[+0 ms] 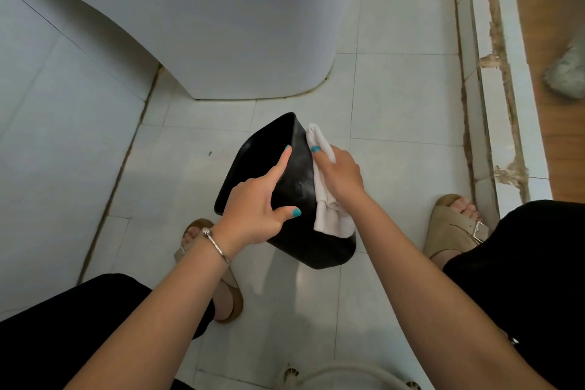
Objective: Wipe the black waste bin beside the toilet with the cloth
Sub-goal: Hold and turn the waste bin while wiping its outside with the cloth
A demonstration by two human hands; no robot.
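Black waste bin [300, 187]: tilted, its open mouth turned up and to the left, held above the tiled floor [405, 98] just in front of the toilet base [221, 41]. White cloth [326, 199]: pressed flat against the bin's outer side wall, hanging down toward its base. Right hand [343, 172]: fingers curled over the cloth, clamping it to the wall. Left hand [253, 206]: grips the rim, index finger extended along the inner edge, thumb on the outer wall. Silver bangle [217, 245] on the left wrist. Tan sandals [452, 225]: one at each side of the bin, on the floor.
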